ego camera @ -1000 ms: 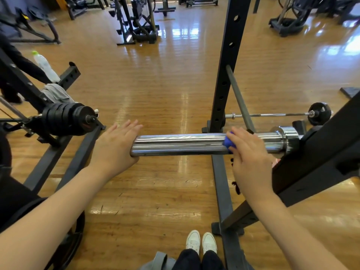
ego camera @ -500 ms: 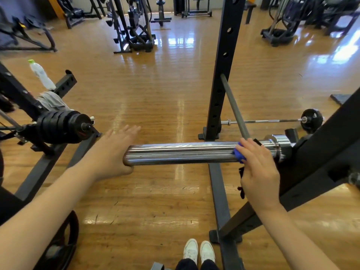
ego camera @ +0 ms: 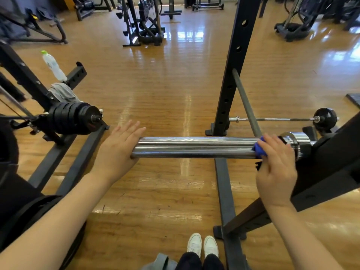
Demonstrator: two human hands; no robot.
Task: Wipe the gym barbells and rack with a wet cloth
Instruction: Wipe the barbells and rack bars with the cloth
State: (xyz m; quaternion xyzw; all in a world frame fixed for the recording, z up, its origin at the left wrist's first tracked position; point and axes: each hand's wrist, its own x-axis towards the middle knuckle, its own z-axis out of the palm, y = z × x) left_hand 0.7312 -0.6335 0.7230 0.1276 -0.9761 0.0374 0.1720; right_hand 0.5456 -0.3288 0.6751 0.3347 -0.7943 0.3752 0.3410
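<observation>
left hand (ego camera: pixel 118 151): fingers straight, palm flat against free end of barbell sleeve (ego camera: pixel 194 147)
right hand (ego camera: pixel 276 168): curled over blue cloth (ego camera: pixel 259 148), pressing it on sleeve near collar
sleeve: lay horizontal on black rack (ego camera: pixel 331 160)

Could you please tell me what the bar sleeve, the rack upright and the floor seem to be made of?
Bar sleeve: probably chromed or polished steel, given its mirror-bright streaked reflections. Rack upright: likely steel with a matte black painted or powder coat, punched with round holes. Floor: glossy wood-look planks with visible grain; real wood or laminate cannot be told.
</observation>
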